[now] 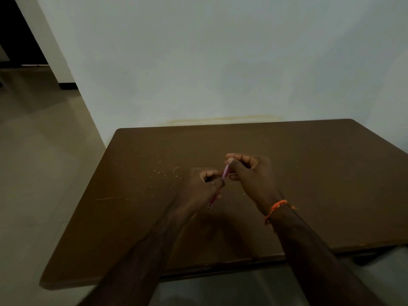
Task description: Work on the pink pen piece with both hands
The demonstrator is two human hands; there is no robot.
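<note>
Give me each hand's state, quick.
Left hand: grip closed round the pink pencil.
Right hand: fingers pinching the pencil's upper end.

1. The pen (225,172) is showing pink, with a dark tip.
2. The table (309,173) is showing plain brown, with pale specks scattered toward its left edge.
3. The wrist thread (276,208) is showing orange.
4. The wall (220,62) is showing pale greenish white.
</note>
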